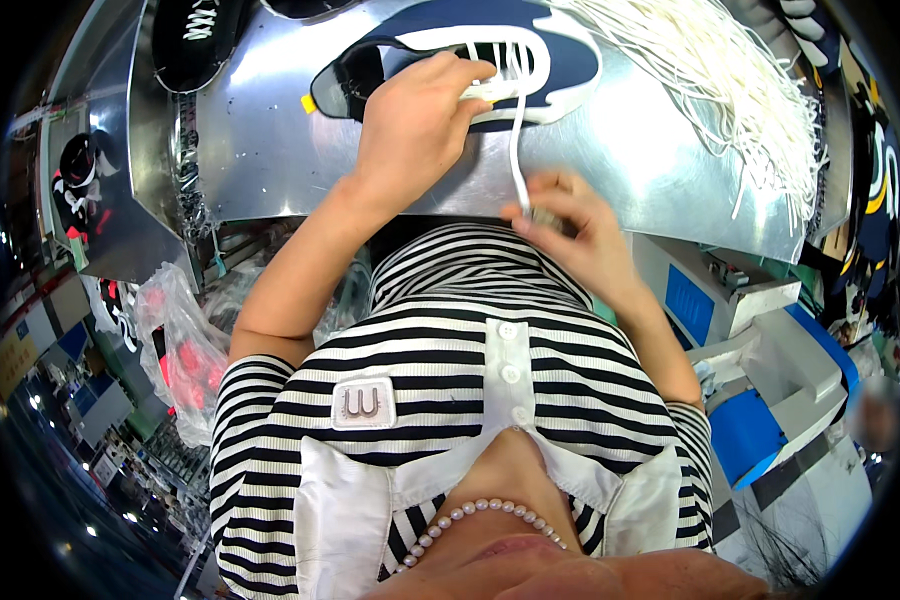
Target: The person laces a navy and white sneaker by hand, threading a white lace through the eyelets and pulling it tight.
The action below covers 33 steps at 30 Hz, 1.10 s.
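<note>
1. The shoe upper (pixel 530 50) lies flat on the metal table (pixel 300 140), at the far middle of it. It sits directly under the left hand (pixel 415 120) and beyond the right hand (pixel 570 225).
2. A white lace (pixel 517 150) runs from the upper's eyelets back toward the person, from the left hand's fingertips down to the right hand.
3. The left hand rests palm down on the upper, fingers curled and closed on the lace where it leaves the eyelets. It covers the middle of the upper.
4. The right hand is at the table's near edge, on the near side of the upper and apart from it. Its fingers are bunched shut on the lace's lower end; the exact pinch is hidden.
5. The upper is dark navy with a broad white band around the lacing opening. White lace already crosses several eyelets. Its left end is black with an open collar, and a small yellow tag (pixel 309 103) sticks out there.
6. Right of the upper, a heap of loose white laces (pixel 730 80) spreads over the table and hangs off its edge.
7. Left of the upper, another dark upper with white lacing (pixel 200 35) lies at the table's far corner.
8. Below the table's left end hangs a clear plastic bag (pixel 185 350) with red pieces inside.
</note>
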Motion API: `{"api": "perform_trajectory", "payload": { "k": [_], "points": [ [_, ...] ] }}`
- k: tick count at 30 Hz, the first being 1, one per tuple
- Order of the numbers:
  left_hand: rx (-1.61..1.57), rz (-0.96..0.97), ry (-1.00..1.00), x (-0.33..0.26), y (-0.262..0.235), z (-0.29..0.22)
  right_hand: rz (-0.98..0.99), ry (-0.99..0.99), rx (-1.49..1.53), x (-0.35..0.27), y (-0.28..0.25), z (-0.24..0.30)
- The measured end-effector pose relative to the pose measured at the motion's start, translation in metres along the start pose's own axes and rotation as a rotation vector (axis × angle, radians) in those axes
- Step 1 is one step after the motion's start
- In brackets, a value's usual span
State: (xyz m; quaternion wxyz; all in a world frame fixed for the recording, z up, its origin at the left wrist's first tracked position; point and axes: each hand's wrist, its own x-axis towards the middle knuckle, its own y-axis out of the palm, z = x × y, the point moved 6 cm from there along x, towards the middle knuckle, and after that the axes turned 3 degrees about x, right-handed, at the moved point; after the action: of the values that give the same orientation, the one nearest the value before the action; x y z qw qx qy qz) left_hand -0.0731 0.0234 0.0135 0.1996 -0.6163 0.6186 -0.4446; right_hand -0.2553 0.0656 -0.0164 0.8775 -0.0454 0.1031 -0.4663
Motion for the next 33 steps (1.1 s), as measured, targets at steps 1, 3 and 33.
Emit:
{"api": "perform_trajectory", "payload": {
  "k": [1,3,33],
  "points": [
    [0.034,0.055,-0.017,-0.002,0.005,0.0,-0.029,0.013,0.052,0.009,-0.007,0.0],
    [0.104,0.143,-0.062,-0.001,0.009,0.001,-0.135,0.006,0.187,0.034,-0.02,-0.002],
    [-0.054,0.157,-0.213,0.009,0.023,0.021,-0.54,-0.366,-0.205,0.089,-0.017,-0.014]
  ]
}}
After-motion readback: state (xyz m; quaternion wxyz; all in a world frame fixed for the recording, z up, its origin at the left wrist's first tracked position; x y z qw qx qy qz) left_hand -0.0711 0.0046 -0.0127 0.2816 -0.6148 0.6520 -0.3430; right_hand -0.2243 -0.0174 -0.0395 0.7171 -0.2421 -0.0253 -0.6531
